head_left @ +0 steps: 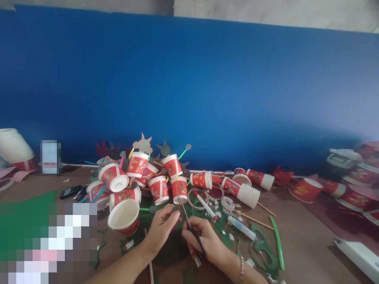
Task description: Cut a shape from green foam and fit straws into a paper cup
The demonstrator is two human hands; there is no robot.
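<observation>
My right hand (207,238) grips a pair of scissors (186,215) by its dark handle, blades pointing up and away from me. Close to the blades, my left hand (164,225) has thumb and fingers pinched together; whatever is between them is too small to make out. Beneath both hands lies green paper (168,252) with small white scraps. A large white-rimmed paper cup (124,215) stands beside my left hand. Just beyond the scissor tips is a smaller red paper cup (179,189), in a pile of similar cups with paper animal heads and straws.
Right of my hands lie a red-and-white marker (207,205), a roll of clear tape (227,204), a glue tube (241,228), stacked cups (241,192) and a green straw (276,242). A white device (359,254) rests at far right. A blue wall (189,86) rises behind.
</observation>
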